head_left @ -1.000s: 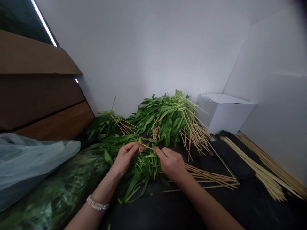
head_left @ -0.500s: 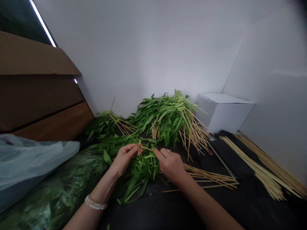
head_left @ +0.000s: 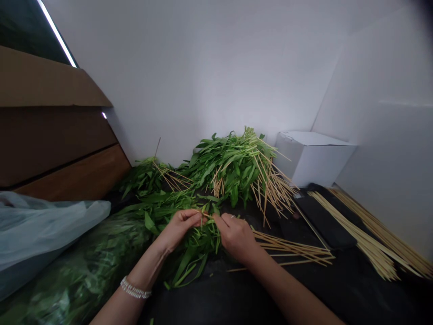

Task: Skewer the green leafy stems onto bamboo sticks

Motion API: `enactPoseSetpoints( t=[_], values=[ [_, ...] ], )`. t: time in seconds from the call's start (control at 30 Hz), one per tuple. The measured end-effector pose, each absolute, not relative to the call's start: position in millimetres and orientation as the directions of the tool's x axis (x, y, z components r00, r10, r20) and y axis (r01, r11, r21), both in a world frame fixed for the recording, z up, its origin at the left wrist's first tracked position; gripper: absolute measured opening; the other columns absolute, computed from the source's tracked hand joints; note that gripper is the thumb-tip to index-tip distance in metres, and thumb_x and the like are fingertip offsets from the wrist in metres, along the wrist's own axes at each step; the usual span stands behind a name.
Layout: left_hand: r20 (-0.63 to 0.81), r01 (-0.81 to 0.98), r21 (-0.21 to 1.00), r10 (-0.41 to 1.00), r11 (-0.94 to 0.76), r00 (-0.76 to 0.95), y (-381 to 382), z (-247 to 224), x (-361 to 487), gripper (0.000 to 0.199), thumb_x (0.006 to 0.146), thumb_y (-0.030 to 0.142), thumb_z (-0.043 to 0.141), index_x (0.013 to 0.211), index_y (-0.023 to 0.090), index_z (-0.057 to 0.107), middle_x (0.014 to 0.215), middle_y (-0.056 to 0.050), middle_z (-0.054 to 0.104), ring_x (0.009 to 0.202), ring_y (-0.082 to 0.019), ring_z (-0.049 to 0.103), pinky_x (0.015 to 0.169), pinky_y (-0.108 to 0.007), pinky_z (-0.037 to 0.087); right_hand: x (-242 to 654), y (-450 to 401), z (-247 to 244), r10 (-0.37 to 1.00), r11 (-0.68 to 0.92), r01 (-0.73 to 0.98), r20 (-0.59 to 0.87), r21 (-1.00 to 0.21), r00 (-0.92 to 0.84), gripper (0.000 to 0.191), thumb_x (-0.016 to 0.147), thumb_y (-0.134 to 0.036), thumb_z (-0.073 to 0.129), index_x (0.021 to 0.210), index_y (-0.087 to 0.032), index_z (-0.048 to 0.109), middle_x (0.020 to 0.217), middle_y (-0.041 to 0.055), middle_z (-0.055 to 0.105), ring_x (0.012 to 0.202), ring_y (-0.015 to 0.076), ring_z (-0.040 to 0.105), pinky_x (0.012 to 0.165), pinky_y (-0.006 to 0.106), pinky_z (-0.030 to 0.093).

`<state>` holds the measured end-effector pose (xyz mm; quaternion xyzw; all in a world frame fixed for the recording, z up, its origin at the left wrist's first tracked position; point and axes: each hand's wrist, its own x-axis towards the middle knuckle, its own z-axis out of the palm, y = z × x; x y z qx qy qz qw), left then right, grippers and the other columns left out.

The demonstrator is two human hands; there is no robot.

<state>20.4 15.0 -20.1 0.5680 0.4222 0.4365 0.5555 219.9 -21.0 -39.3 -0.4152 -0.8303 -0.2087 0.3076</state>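
Observation:
In the middle of the view, my left hand point(head_left: 181, 228) is closed in a pinch on a green leafy stem point(head_left: 203, 208). My right hand point(head_left: 237, 237) grips a thin wooden skewer point(head_left: 209, 216), and a short length shows between the two hands, touching the stem. Whether it pierces the stem is hidden by my fingers. Cut greens point(head_left: 192, 257) with long leaves lie just below both hands. Loose wooden skewers point(head_left: 291, 248) fan out on the dark surface beside my right wrist.
Behind the hands rises a heap of skewered greens point(head_left: 230, 158), with a smaller bunch point(head_left: 145, 176) to its left. A plastic bag of leaves point(head_left: 91, 257) fills the left side. At right are a white box point(head_left: 314, 158), a black flat case point(head_left: 324, 221) and skewer bundles point(head_left: 358, 239).
My hands have drawn closer together, and less of the skewer shows between them. My right hand has shifted slightly left and down. The whole view has moved a little.

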Motion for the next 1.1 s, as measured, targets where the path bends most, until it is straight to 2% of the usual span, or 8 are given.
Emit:
enactPoseSetpoints(
  t=[0.27, 0.4, 0.47, 0.57, 0.63, 0.73, 0.87, 1.1],
  values=[
    [0.059, 0.124, 0.987, 0.954, -0.1, 0.292, 11, -21, 29, 0.029, 0.07, 0.044, 0.075, 0.075, 0.015, 0.076, 0.071, -0.005, 0.072, 0.064, -0.015, 0.059, 0.065, -0.025, 0.046, 214, -20, -44, 0.587, 0.578, 0.815, 0.671, 0.044, -0.453, 0.018, 0.092, -0.011, 0.045, 0.103, -0.015, 0.059, 0.079, 0.002, 0.06, 0.067, 0.0148, 0.055, 0.06, 0.026, 0.038],
    [0.192, 0.254, 0.926, 0.927, -0.28, 0.321, 13, -20, 27, 0.036, 0.085, 0.047, 0.058, 0.084, 0.016, 0.076, 0.077, -0.005, 0.073, 0.072, -0.018, 0.063, 0.071, -0.027, 0.048, 220, -16, -37, 0.505, 0.568, 0.822, 0.774, 0.036, -0.383, 0.024, 0.094, -0.009, 0.037, 0.1, -0.015, 0.059, 0.074, 0.0021, 0.058, 0.064, 0.0152, 0.052, 0.059, 0.027, 0.035],
    [0.26, 0.38, 0.849, 0.917, -0.367, 0.304, 14, -21, 24, 0.036, 0.089, 0.043, 0.052, 0.098, 0.017, 0.075, 0.089, -0.006, 0.075, 0.083, -0.021, 0.066, 0.079, -0.029, 0.048, 226, -14, -32, 0.451, 0.544, 0.839, 0.839, 0.011, -0.303, 0.025, 0.096, -0.01, 0.034, 0.097, -0.015, 0.059, 0.071, 0.0022, 0.058, 0.063, 0.0149, 0.052, 0.06, 0.026, 0.035],
    [0.336, 0.599, 0.644, 0.879, -0.476, 0.337, 15, -22, 21, 0.031, 0.091, 0.037, 0.051, 0.107, 0.021, 0.072, 0.103, -0.006, 0.074, 0.097, -0.023, 0.066, 0.087, -0.032, 0.046, 235, -12, -25, 0.381, 0.501, 0.864, 0.911, -0.059, -0.159, 0.024, 0.097, -0.012, 0.034, 0.096, -0.014, 0.058, 0.071, 0.003, 0.06, 0.065, 0.0145, 0.054, 0.062, 0.026, 0.035],
    [0.321, 0.686, 0.514, 0.857, -0.515, 0.402, 14, -23, 21, 0.028, 0.091, 0.035, 0.052, 0.104, 0.023, 0.073, 0.103, -0.006, 0.074, 0.096, -0.023, 0.066, 0.085, -0.031, 0.047, 238, -12, -22, 0.352, 0.488, 0.868, 0.93, -0.086, -0.106, 0.022, 0.097, -0.013, 0.036, 0.096, -0.014, 0.058, 0.072, 0.0036, 0.062, 0.065, 0.0144, 0.055, 0.062, 0.026, 0.036],
    [0.282, 0.734, 0.419, 0.845, -0.535, 0.454, 11, -22, 22, 0.026, 0.09, 0.036, 0.053, 0.097, 0.023, 0.074, 0.096, -0.005, 0.074, 0.09, -0.022, 0.067, 0.079, -0.03, 0.048, 239, -12, -20, 0.324, 0.509, 0.858, 0.939, -0.069, -0.116, 0.022, 0.096, -0.013, 0.037, 0.096, -0.014, 0.058, 0.074, 0.0048, 0.063, 0.065, 0.0141, 0.057, 0.061, 0.026, 0.037],
    [0.28, 0.715, 0.417, 0.827, -0.562, 0.487, 12, -17, 19, 0.028, 0.092, 0.036, 0.049, 0.092, 0.023, 0.074, 0.094, -0.005, 0.073, 0.089, -0.02, 0.065, 0.08, -0.028, 0.046, 239, -13, -19, 0.298, 0.539, 0.84, 0.946, -0.055, -0.129, 0.02, 0.095, -0.012, 0.038, 0.1, -0.013, 0.057, 0.076, 0.0052, 0.065, 0.066, 0.0141, 0.06, 0.062, 0.025, 0.041],
    [0.213, 0.607, 0.565, 0.809, -0.559, 0.548, 17, -17, 7, 0.022, 0.085, 0.035, 0.058, 0.093, 0.024, 0.076, 0.092, -0.005, 0.073, 0.084, -0.021, 0.066, 0.075, -0.027, 0.046, 245, -14, -19, 0.24, 0.546, 0.831, 0.97, -0.108, -0.031, 0.018, 0.094, -0.012, 0.041, 0.106, -0.016, 0.054, 0.08, 0.0052, 0.067, 0.07, 0.0142, 0.063, 0.067, 0.025, 0.045]
  ],
)
